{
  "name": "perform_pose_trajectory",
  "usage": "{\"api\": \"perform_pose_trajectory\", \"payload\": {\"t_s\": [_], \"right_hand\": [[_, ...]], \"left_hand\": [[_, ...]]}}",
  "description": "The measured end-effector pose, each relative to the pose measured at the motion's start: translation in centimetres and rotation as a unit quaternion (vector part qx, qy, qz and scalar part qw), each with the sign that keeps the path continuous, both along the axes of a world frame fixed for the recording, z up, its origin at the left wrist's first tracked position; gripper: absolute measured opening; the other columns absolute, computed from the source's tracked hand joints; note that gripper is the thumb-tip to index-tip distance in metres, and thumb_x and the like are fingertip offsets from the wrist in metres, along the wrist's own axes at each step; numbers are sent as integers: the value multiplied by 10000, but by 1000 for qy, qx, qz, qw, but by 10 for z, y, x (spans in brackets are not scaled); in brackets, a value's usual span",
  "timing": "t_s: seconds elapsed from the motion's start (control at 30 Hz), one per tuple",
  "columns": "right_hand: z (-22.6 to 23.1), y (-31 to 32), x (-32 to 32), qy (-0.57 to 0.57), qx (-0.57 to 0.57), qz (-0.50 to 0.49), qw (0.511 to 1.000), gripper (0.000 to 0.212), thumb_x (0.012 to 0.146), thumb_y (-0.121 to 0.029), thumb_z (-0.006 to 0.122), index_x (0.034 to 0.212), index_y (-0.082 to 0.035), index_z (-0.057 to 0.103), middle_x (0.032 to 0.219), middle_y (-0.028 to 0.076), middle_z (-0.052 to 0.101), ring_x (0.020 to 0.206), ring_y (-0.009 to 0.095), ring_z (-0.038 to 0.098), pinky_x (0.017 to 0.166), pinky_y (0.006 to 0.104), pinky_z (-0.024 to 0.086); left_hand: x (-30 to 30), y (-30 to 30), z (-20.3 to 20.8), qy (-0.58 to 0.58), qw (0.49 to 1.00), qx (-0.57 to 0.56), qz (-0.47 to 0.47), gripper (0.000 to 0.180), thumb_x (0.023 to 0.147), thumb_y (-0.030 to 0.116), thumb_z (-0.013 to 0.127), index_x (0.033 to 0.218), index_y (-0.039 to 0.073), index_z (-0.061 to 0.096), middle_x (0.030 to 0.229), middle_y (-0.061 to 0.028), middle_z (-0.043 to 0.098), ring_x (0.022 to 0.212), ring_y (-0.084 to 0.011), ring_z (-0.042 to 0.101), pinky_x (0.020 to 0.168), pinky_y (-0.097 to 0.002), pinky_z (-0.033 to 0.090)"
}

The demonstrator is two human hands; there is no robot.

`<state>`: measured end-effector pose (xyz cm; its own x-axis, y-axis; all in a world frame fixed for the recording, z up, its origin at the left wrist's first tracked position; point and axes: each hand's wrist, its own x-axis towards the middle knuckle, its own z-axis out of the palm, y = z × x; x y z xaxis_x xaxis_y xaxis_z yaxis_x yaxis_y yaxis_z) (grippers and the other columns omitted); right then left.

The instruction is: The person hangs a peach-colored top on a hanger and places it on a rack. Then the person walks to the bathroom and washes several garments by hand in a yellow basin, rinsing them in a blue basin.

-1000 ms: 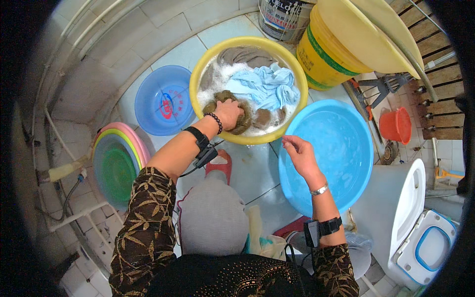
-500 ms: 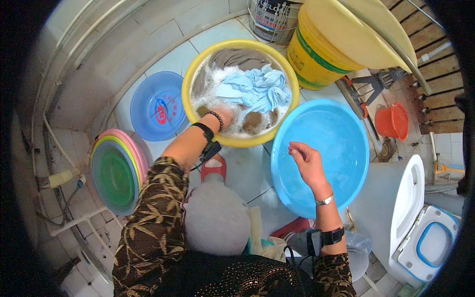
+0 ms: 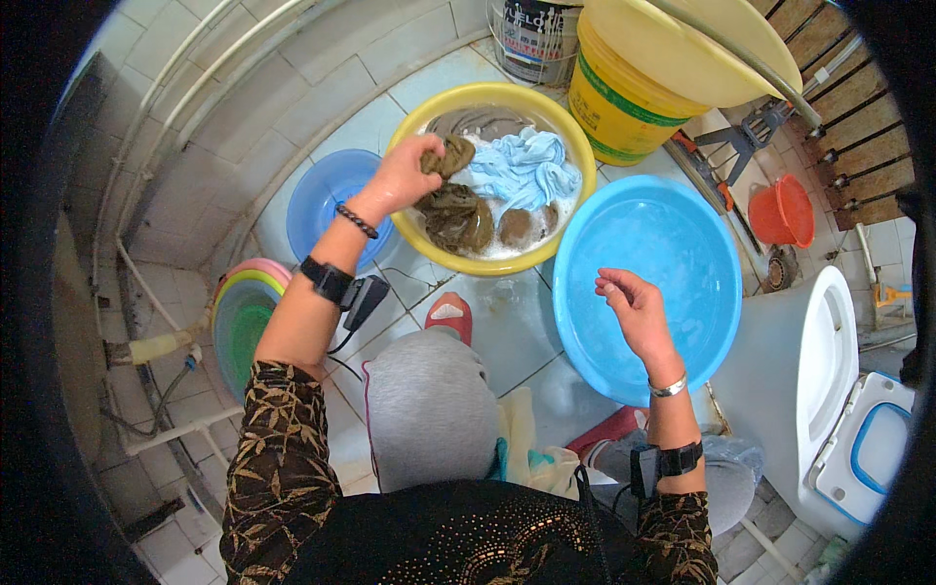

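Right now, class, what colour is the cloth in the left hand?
The cloth in the left hand is olive-brown, best seen in the head view.

Brown cloth (image 3: 456, 216): dark, crumpled, wet in appearance. Its upper portion is bunched between the fingers and thumb of my left grip (image 3: 402, 177), over the left side of the yellow basin (image 3: 487, 266). The lower portion lies in loose folds inside the basin, near the near-left wall, to the left of the light blue cloth (image 3: 526, 171).

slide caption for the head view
Left hand holds brown cloth over sudsy yellow basin; right hand hovers over sky-blue basin.
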<state>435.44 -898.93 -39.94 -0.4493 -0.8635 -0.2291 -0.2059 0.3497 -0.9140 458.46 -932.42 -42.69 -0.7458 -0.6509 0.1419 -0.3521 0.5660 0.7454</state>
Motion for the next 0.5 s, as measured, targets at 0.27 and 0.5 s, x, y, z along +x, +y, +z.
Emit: {"api": "perform_pose_trajectory", "payload": {"t_s": [0.27,0.5], "right_hand": [[-14,3,-9,8,52,-1,999,281,941,-102,551,1176,44,598,1042,131,679,947,181,656,779,282,510],[-21,9,-12,2,73,-34,997,254,931,-85,564,1143,46,618,1011,131,687,910,166,654,786,282,512]], "left_hand": [[-44,41,-127,-487,870,-31,-71,556,797,86,604,1322,238,497,1377,-92,404,1309,-323,334,996,-715,276],[-59,29,-175,-566,809,-65,-144,303,860,151,555,1135,45,628,1219,-157,601,1144,-320,557,919,-440,480]]}}
